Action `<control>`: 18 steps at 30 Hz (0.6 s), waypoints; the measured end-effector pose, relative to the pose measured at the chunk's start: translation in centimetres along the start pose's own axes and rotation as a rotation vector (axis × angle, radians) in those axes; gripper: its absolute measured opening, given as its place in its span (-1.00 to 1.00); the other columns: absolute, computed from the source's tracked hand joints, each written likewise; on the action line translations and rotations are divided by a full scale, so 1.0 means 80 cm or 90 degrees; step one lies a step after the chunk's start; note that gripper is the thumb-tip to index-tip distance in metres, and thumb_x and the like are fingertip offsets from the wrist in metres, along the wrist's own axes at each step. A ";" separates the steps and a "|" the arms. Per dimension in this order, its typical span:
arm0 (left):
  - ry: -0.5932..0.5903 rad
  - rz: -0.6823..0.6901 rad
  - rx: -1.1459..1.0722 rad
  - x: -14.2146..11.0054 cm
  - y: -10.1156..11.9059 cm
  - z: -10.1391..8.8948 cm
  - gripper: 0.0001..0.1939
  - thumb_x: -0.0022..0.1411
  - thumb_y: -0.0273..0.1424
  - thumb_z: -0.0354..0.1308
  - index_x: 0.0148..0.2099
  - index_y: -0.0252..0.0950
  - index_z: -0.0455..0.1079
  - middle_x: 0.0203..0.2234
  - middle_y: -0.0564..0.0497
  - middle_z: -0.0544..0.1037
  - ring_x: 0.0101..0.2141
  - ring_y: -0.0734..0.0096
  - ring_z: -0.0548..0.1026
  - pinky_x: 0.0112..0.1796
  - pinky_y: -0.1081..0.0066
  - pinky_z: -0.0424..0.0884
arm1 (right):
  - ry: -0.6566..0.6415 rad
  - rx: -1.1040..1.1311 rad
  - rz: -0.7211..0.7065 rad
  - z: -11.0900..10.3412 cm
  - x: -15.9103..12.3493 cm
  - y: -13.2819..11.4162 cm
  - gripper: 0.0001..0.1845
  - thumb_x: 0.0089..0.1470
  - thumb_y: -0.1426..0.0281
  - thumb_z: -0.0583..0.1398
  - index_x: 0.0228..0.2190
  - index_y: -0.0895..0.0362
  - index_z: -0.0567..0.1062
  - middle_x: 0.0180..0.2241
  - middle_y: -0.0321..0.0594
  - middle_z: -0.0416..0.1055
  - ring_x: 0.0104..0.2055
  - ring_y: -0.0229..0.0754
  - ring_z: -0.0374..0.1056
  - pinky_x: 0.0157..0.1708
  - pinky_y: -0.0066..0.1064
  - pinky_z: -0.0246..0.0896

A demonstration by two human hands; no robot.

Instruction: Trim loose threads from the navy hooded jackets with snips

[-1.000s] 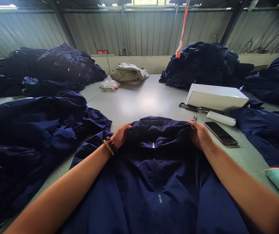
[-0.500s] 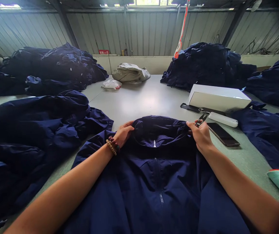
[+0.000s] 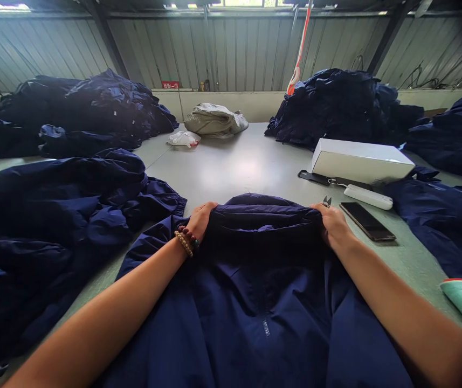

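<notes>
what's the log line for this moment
left hand: holds collar of navy zip jacket | right hand: holds collar, thread snips | nearby: phone

The left hand (image 3: 200, 222) and right hand (image 3: 335, 227) grip the collar (image 3: 263, 213) of a navy jacket (image 3: 263, 302) lying on a pale table (image 3: 234, 167). Thread snips (image 3: 326, 201) poke out from the right hand. A black smartphone (image 3: 367, 221) lies just beside it at two o'clock, below a white box (image 3: 362, 161). Heaped navy garments (image 3: 101, 108) sit at ten o'clock.
</notes>
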State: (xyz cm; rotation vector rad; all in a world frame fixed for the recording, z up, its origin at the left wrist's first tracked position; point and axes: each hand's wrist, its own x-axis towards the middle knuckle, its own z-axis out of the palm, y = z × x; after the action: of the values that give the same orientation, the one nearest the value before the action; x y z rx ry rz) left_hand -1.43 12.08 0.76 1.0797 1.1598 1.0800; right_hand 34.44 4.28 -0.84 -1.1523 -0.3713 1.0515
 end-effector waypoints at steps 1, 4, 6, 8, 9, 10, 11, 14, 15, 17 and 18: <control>0.004 -0.002 0.003 -0.001 0.000 0.000 -0.73 0.11 -0.17 0.36 -0.42 -0.26 0.47 -0.60 0.07 0.51 -0.60 0.40 0.41 -0.53 0.39 0.33 | 0.007 -0.016 0.006 0.000 0.000 0.000 -0.84 0.34 0.44 0.34 -0.32 0.19 0.51 -0.43 -0.41 0.44 -0.48 -0.37 0.37 -0.46 -0.51 0.39; 0.016 -0.007 0.006 -0.004 0.002 0.002 -0.72 0.12 -0.16 0.34 -0.42 -0.26 0.46 -0.61 0.08 0.49 -0.61 0.42 0.38 -0.54 0.39 0.30 | 0.017 -0.041 0.017 -0.001 0.001 -0.001 -0.86 0.33 0.44 0.35 -0.30 0.20 0.53 -0.41 -0.40 0.45 -0.46 -0.35 0.39 -0.44 -0.50 0.40; 0.021 -0.012 0.005 -0.007 0.004 0.004 -0.72 0.13 -0.16 0.33 -0.42 -0.27 0.45 -0.62 0.08 0.47 -0.62 0.43 0.37 -0.55 0.39 0.28 | 0.017 -0.049 0.021 -0.001 0.002 0.000 -0.87 0.36 0.39 0.34 -0.22 0.20 0.55 -0.33 -0.34 0.49 -0.40 -0.32 0.43 -0.40 -0.46 0.44; 0.022 -0.016 0.001 -0.010 0.005 0.006 -0.71 0.14 -0.16 0.32 -0.41 -0.27 0.45 -0.61 0.06 0.47 -0.61 0.42 0.37 -0.54 0.38 0.29 | 0.017 -0.051 0.024 -0.002 0.004 0.001 -0.81 0.38 0.31 0.33 -0.10 0.19 0.56 -0.20 -0.26 0.54 -0.30 -0.27 0.48 -0.32 -0.40 0.50; 0.021 -0.016 -0.001 -0.011 0.006 0.006 -0.71 0.14 -0.16 0.32 -0.41 -0.28 0.45 -0.61 0.06 0.48 -0.61 0.42 0.38 -0.53 0.38 0.30 | 0.019 -0.050 0.025 -0.002 0.004 0.002 -0.77 0.38 0.29 0.32 -0.04 0.18 0.56 -0.13 -0.21 0.55 -0.24 -0.23 0.51 -0.27 -0.35 0.53; 0.021 -0.016 -0.003 -0.012 0.007 0.007 -0.72 0.14 -0.17 0.32 -0.42 -0.27 0.44 -0.61 0.06 0.48 -0.60 0.42 0.38 -0.53 0.38 0.30 | 0.021 -0.048 0.026 -0.002 0.005 0.002 -0.73 0.39 0.27 0.32 0.01 0.17 0.55 -0.07 -0.17 0.55 -0.18 -0.19 0.53 -0.21 -0.30 0.55; 0.021 -0.014 -0.004 -0.012 0.007 0.007 -0.72 0.14 -0.18 0.33 -0.42 -0.27 0.44 -0.61 0.06 0.47 -0.60 0.42 0.38 -0.52 0.38 0.31 | 0.024 -0.046 0.026 -0.002 0.006 0.003 -0.69 0.39 0.26 0.32 0.05 0.16 0.55 -0.01 -0.14 0.55 -0.12 -0.15 0.54 -0.15 -0.24 0.57; 0.024 -0.013 0.001 -0.008 0.005 0.005 -0.73 0.14 -0.19 0.34 -0.43 -0.25 0.43 -0.62 0.08 0.46 -0.62 0.43 0.37 -0.54 0.39 0.29 | 0.034 -0.043 0.028 -0.002 0.010 0.006 -0.62 0.38 0.23 0.32 0.13 0.13 0.53 0.10 -0.08 0.52 0.00 -0.06 0.53 -0.03 -0.13 0.56; 0.023 -0.014 0.006 -0.006 0.003 0.005 -0.73 0.14 -0.19 0.35 -0.43 -0.26 0.44 -0.62 0.08 0.47 -0.62 0.43 0.38 -0.54 0.39 0.29 | 0.036 -0.044 0.030 -0.002 0.012 0.008 -0.62 0.39 0.23 0.32 0.13 0.13 0.53 0.11 -0.08 0.51 0.02 -0.05 0.53 -0.01 -0.11 0.56; 0.019 -0.017 0.018 -0.001 -0.001 0.003 -0.72 0.14 -0.18 0.38 -0.41 -0.27 0.48 -0.59 0.06 0.51 -0.61 0.41 0.40 -0.53 0.39 0.31 | 0.041 -0.047 0.035 -0.003 0.015 0.011 -0.63 0.39 0.23 0.31 0.13 0.12 0.53 0.12 -0.08 0.51 0.03 -0.05 0.53 -0.01 -0.11 0.55; 0.018 -0.020 0.025 0.002 -0.003 0.002 -0.72 0.14 -0.17 0.39 -0.41 -0.27 0.49 -0.59 0.05 0.53 -0.60 0.40 0.41 -0.53 0.40 0.31 | 0.044 -0.047 0.036 -0.004 0.017 0.012 -0.63 0.39 0.23 0.31 0.13 0.12 0.53 0.12 -0.08 0.51 0.02 -0.06 0.53 -0.01 -0.12 0.56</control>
State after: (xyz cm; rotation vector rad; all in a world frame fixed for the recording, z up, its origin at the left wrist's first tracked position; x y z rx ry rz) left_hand -1.23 12.16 0.56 1.0770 1.2205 1.0550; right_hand 34.89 5.21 -2.17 -1.2682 -0.3277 1.0519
